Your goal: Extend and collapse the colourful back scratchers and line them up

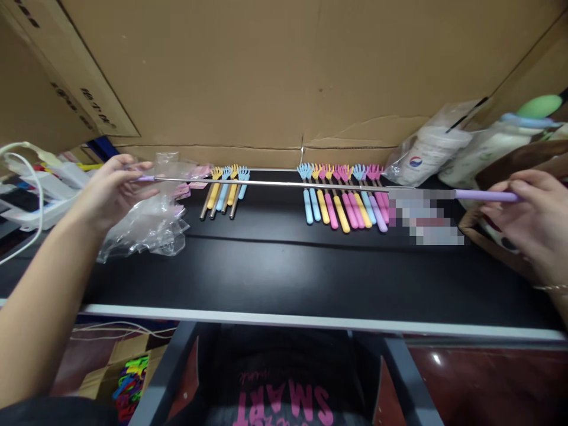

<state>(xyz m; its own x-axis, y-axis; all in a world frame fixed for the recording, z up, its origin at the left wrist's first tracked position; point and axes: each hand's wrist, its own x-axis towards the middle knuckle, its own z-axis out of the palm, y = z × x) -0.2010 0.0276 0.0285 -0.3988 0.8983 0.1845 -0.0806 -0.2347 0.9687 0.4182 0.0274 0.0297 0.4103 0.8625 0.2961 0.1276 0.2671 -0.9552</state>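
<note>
A telescopic back scratcher (pixel 275 184) is stretched out level above the black table, its thin metal rod pulled long. My left hand (pixel 118 189) pinches its purple end at the left; the head there is mostly hidden by my fingers. At the other end my right hand (pixel 528 213) is closed round the purple handle (pixel 483 195). Beneath the rod, a row of back scratchers (pixel 341 207) in blue, yellow, pink and purple lies right of the middle. A smaller group of back scratchers (pixel 224 192), some with bare metal shafts showing, lies further left.
Clear plastic bags (pixel 151 228) lie under my left hand. At the right stand a lidded cup (pixel 426 154) in a bag and a bottle (pixel 497 142). Cardboard (pixel 266 77) walls the back. A box of colourful items (pixel 131 378) sits below the table's front edge (pixel 284 320).
</note>
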